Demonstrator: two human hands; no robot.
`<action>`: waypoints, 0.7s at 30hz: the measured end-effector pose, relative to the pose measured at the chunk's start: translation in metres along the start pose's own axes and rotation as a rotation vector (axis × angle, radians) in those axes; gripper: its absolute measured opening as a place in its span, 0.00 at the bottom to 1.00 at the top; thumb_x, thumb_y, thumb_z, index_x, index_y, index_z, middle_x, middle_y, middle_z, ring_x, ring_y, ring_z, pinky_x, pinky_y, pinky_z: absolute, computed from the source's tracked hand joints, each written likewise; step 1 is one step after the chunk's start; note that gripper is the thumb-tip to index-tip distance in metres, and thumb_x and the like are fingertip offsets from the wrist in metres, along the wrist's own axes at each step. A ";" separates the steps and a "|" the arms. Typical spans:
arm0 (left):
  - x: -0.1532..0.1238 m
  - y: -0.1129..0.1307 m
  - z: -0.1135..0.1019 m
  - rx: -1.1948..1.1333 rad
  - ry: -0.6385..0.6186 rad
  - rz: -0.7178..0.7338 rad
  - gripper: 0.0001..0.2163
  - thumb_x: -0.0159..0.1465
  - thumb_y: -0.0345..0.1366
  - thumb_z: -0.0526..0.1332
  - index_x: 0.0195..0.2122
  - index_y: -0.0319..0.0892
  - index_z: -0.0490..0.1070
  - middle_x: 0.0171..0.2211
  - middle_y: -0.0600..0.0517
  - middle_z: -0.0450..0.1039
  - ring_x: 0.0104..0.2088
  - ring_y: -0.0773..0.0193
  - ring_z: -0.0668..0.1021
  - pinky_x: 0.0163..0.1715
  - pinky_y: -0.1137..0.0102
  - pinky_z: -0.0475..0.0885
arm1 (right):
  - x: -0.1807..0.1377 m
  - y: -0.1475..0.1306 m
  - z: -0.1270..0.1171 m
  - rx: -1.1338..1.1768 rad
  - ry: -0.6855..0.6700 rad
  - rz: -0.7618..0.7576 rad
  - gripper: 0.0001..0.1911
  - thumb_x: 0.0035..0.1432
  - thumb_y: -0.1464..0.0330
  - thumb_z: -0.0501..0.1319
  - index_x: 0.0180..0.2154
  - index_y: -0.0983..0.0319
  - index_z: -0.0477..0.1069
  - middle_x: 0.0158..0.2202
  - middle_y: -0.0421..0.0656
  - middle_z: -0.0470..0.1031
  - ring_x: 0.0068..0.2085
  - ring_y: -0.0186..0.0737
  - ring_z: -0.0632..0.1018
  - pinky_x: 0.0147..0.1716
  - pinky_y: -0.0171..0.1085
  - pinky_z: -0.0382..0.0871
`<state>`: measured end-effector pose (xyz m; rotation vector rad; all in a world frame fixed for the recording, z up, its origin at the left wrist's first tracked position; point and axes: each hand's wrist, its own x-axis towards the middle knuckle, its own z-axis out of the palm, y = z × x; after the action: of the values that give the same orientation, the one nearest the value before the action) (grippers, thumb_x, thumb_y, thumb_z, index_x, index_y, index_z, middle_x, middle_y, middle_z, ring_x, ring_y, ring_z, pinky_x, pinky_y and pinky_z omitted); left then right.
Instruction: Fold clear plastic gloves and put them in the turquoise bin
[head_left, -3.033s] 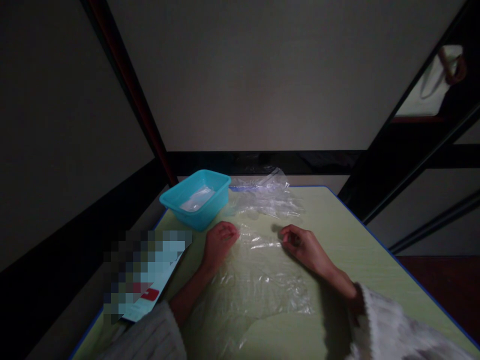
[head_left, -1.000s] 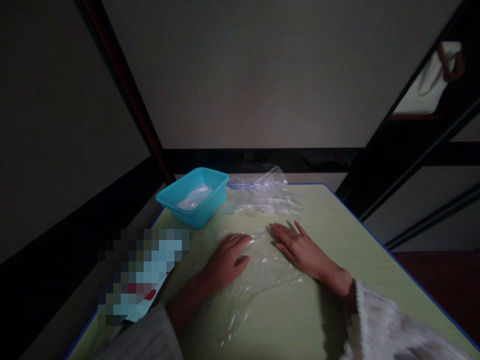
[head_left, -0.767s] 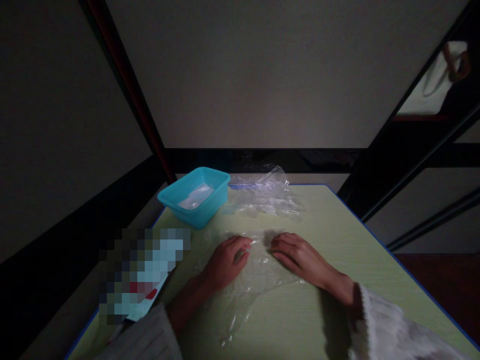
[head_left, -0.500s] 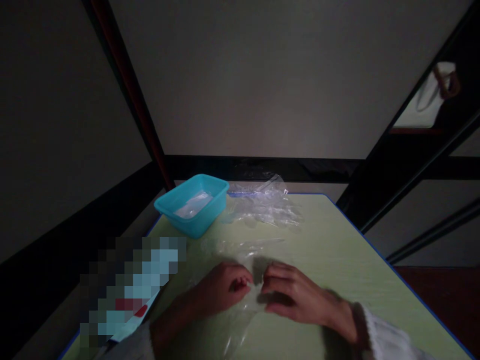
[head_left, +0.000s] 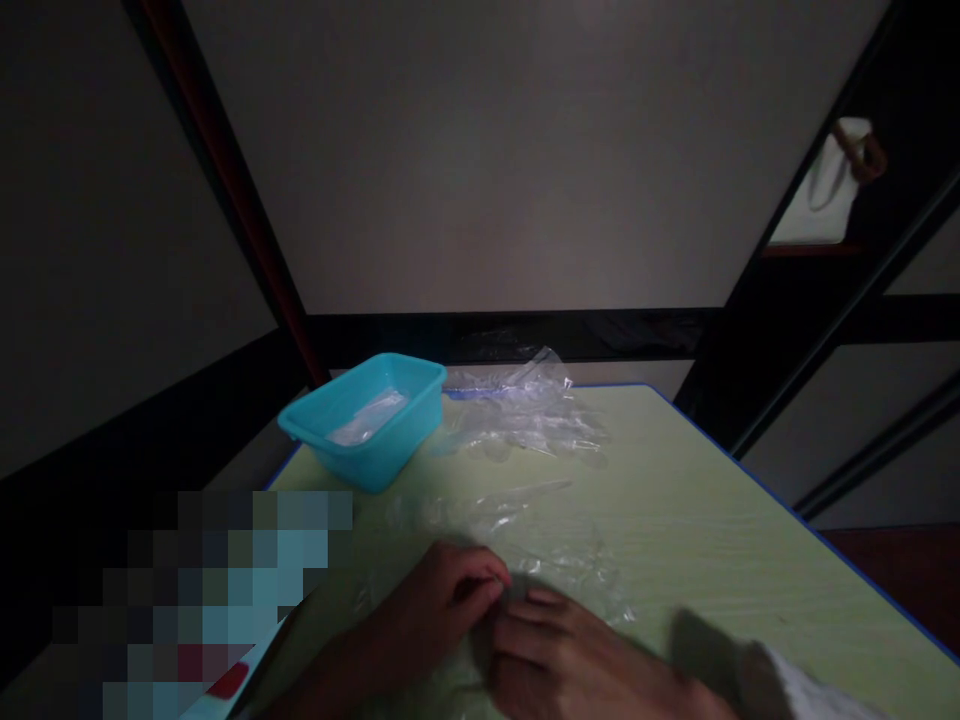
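A clear plastic sheet (head_left: pixel 525 530) lies crumpled on the pale green table (head_left: pixel 712 520) in front of me. My left hand (head_left: pixel 431 610) rests on its near part with the fingers curled and pinched on the plastic. My right hand (head_left: pixel 562 660) lies right beside it, fingers bent and pressed onto the same sheet. The two hands touch at the fingertips near the bottom edge of the view.
A turquoise plastic tub (head_left: pixel 364 415) with something pale inside stands at the table's far left. Next to it lies a heap of clear plastic bags (head_left: pixel 529 410). A blurred printed card (head_left: pixel 217 600) sits at the left edge. Dark frame bars and a wall stand behind.
Both hands have slid back toward me along the sheet, from flat and apart to curled and touching. The plastic has bunched up under them. The view has tilted a little.
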<state>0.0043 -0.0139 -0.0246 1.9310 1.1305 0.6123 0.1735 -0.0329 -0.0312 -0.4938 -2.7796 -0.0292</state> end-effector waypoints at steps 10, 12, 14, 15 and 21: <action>0.001 -0.015 -0.009 -0.430 -0.172 -0.004 0.28 0.58 0.58 0.48 0.45 0.38 0.64 0.25 0.53 0.70 0.26 0.64 0.73 0.27 0.71 0.65 | 0.000 0.000 -0.012 0.588 0.082 0.476 0.10 0.59 0.73 0.51 0.32 0.63 0.70 0.28 0.41 0.73 0.30 0.34 0.72 0.30 0.32 0.65; 0.001 -0.014 -0.012 -0.445 -0.200 0.003 0.32 0.54 0.62 0.51 0.48 0.37 0.62 0.26 0.52 0.70 0.27 0.63 0.73 0.29 0.71 0.65 | 0.000 0.000 -0.011 0.620 0.095 0.513 0.10 0.59 0.74 0.51 0.30 0.63 0.69 0.26 0.41 0.72 0.28 0.33 0.71 0.28 0.32 0.64; -0.001 -0.011 -0.017 -0.430 -0.238 0.006 0.35 0.51 0.62 0.55 0.50 0.38 0.60 0.29 0.51 0.71 0.29 0.62 0.74 0.31 0.70 0.66 | -0.001 0.001 -0.010 0.656 0.093 0.540 0.10 0.58 0.75 0.50 0.29 0.63 0.69 0.24 0.39 0.70 0.26 0.31 0.69 0.26 0.31 0.62; -0.003 -0.008 -0.019 -0.410 -0.255 -0.006 0.35 0.50 0.60 0.58 0.51 0.39 0.59 0.30 0.51 0.71 0.31 0.62 0.74 0.32 0.69 0.66 | -0.001 0.001 -0.009 0.671 0.091 0.552 0.10 0.57 0.75 0.51 0.28 0.63 0.68 0.23 0.38 0.69 0.25 0.30 0.68 0.25 0.30 0.61; -0.009 0.005 -0.021 -0.330 -0.225 -0.125 0.32 0.47 0.36 0.65 0.54 0.42 0.55 0.36 0.52 0.71 0.36 0.61 0.75 0.36 0.68 0.68 | 0.000 0.004 -0.010 0.764 0.104 0.621 0.07 0.57 0.75 0.51 0.32 0.63 0.66 0.23 0.36 0.66 0.23 0.29 0.65 0.23 0.30 0.57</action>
<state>-0.0132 -0.0147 -0.0087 1.5903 0.9350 0.4667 0.1781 -0.0301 -0.0217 -1.0402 -2.1733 1.0487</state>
